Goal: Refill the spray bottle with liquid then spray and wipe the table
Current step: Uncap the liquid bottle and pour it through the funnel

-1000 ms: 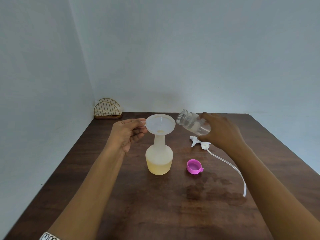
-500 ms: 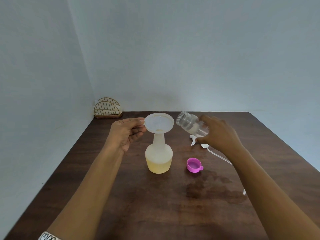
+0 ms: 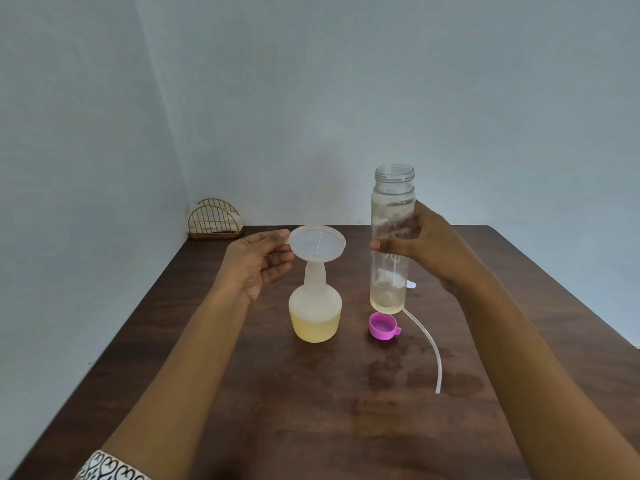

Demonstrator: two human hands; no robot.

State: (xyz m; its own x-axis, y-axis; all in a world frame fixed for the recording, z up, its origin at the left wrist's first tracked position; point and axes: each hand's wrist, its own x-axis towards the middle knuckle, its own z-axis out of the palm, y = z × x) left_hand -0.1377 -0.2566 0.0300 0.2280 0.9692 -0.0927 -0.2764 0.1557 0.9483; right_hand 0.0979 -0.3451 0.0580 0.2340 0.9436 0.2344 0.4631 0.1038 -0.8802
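A translucent white spray bottle point(image 3: 315, 315) stands mid-table, its lower part holding pale yellow liquid. A white funnel point(image 3: 317, 243) sits in its neck, and my left hand point(image 3: 258, 263) pinches the funnel's left rim. My right hand point(image 3: 429, 251) grips a clear refill bottle point(image 3: 391, 240), upright and uncapped, with only a little liquid at its bottom, held just above the table to the right of the spray bottle. A pink cap point(image 3: 382, 326) lies below it. The sprayer head's tube point(image 3: 427, 348) curves toward me; the head itself is mostly hidden behind the clear bottle.
The dark wooden table point(image 3: 311, 410) shows damp patches point(image 3: 422, 375) in front of the pink cap. A gold wire napkin holder point(image 3: 214, 220) stands at the far left corner against the wall. The table's right edge point(image 3: 571, 292) runs diagonally.
My right hand has turned the clear bottle from tipped toward the funnel to upright and drawn it right, away from the funnel. My left hand stays on the funnel.
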